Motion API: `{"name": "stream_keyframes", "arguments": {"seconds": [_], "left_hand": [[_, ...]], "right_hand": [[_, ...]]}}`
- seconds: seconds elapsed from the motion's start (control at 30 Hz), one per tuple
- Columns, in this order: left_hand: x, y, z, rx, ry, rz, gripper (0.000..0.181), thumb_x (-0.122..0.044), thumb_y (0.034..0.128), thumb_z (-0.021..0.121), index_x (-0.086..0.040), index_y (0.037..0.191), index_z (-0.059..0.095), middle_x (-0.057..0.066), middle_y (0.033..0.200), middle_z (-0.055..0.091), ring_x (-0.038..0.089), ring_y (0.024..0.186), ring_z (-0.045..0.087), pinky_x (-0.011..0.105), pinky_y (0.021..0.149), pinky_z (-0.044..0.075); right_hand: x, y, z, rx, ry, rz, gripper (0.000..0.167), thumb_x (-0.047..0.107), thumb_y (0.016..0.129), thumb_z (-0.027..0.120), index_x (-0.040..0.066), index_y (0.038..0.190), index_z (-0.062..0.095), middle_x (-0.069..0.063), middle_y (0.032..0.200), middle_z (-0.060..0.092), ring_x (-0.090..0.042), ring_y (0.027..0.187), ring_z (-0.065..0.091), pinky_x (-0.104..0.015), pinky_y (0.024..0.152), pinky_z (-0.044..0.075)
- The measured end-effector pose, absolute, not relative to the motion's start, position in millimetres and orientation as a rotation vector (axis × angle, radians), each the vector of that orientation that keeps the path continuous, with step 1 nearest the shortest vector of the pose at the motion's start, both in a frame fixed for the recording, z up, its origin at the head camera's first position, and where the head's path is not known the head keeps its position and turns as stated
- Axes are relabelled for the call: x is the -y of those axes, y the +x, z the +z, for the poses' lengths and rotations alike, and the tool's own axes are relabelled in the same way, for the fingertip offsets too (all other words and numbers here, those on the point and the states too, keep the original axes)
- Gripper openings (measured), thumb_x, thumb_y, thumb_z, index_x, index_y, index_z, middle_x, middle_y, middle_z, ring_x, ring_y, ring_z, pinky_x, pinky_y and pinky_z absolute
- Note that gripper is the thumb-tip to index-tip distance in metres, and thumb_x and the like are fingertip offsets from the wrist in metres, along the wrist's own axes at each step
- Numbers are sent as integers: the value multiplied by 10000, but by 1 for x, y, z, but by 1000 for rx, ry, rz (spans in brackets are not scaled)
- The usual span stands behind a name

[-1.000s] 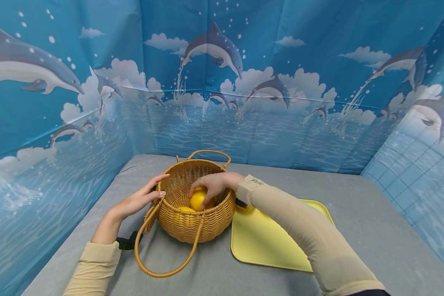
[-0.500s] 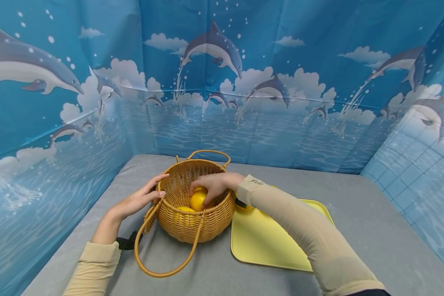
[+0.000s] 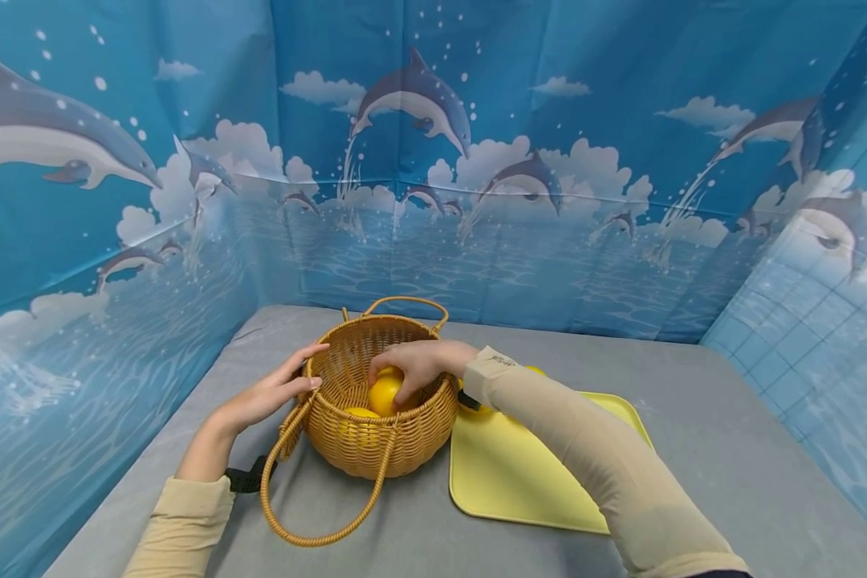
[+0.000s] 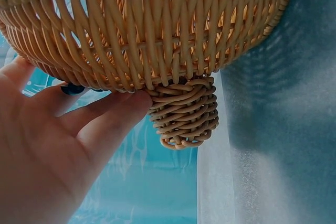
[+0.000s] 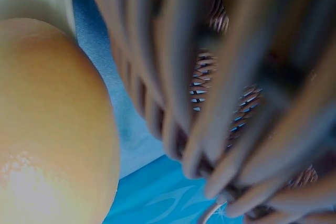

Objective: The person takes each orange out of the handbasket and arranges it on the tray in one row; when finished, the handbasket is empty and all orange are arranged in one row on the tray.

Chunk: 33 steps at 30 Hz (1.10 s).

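My right hand [image 3: 422,361] reaches into the wicker basket [image 3: 376,449] and holds a smooth, round yellow fruit [image 3: 384,393] between thumb and fingers. Beside it in the basket lies a second yellow fruit [image 3: 362,413], mostly hidden by the front wall. My left hand [image 3: 263,399] touches the basket's left side, its fingers nearly straight and its thumb at the rim. In the left wrist view, those fingers [image 4: 118,124] rest against the weave beside a short woven stub [image 4: 184,114]. The right hand does not show in the right wrist view.
Right of the basket, a pale yellow tray [image 3: 523,474] carries more yellow fruit [image 3: 477,409], partly behind my right forearm. One large fruit [image 5: 52,124] fills the right wrist view's left side. A basket handle [image 3: 325,538] hangs toward the front. Dolphin-print curtains surround the grey surface [image 3: 694,417].
The head view has shifted very slightly. Both hands, the basket and the held fruit stay in nearly the same places.
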<state>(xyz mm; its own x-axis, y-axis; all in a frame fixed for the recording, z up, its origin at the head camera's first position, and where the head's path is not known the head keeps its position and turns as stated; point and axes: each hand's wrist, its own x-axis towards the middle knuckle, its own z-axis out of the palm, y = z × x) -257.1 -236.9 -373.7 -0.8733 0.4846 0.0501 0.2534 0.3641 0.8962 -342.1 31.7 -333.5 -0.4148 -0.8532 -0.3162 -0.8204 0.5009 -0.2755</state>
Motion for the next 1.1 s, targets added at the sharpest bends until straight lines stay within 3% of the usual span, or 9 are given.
{"name": "stream_keyframes", "arguments": {"seconds": [0.2,0.43,0.8,1.1], "left_hand": [[237,-255,-375,-2402,653,1520,577,-304,999,455,-238,1503,180,109,1560,11,381,1393,69,623,1006,231],[237,-257,-375,-2408,684,1519,566,-288,1007,434,-210,1505,176,153,1554,13,417,1380,84,619,996,252],[239,-256,-376,-2409,699,1532,573,-305,1001,448,-227,1504,185,125,1557,20,410,1379,108,609,988,275],[239,-257,-376,-2407,696,1530,571,-304,1001,448,-245,1503,184,124,1556,20,412,1366,143,593,967,305]], "right_hand": [[-35,-338,-330,-2344,-1405,-133,395,268,829,719,273,1193,563,53,1154,500,-112,967,474,-279,791,420],[-49,-337,-315,-2301,-1469,-373,414,215,834,710,212,1222,567,36,1176,498,-126,985,467,-284,801,429],[-82,-335,-295,-2245,-1497,-695,469,252,829,731,190,1255,544,14,1278,471,-189,995,488,-334,803,464],[-120,-325,-280,-2243,-1452,-967,496,192,831,729,162,1280,521,-2,1357,435,-166,1207,428,-370,923,435]]}}
